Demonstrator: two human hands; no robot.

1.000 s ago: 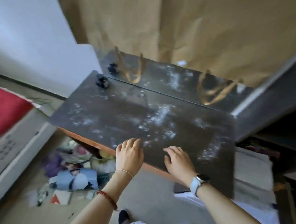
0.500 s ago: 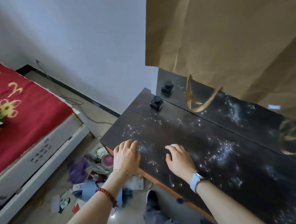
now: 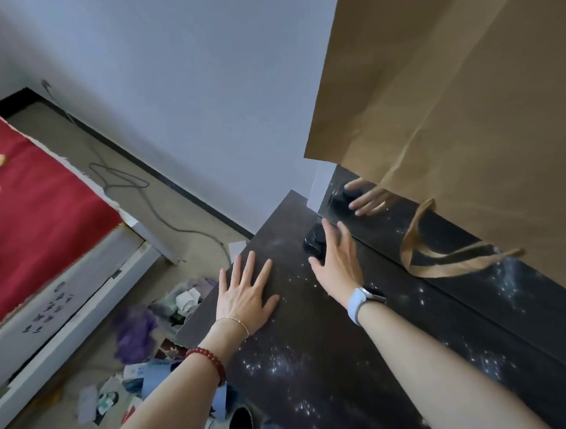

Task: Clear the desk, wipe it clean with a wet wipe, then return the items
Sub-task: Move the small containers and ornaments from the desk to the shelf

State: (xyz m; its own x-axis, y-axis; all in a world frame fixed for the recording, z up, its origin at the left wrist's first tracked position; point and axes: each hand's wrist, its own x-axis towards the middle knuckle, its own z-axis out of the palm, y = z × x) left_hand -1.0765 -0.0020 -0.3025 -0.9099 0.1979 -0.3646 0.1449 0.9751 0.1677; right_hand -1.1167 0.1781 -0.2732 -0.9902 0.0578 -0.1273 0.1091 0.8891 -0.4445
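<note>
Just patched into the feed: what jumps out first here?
The right hand reaches to a small black object at the far left corner of the dark desk, which is speckled with shiny droplets. The left hand lies flat on the desk's left edge. A big brown paper bag hangs over the mirror behind; a red bedspread sits at left.
</note>
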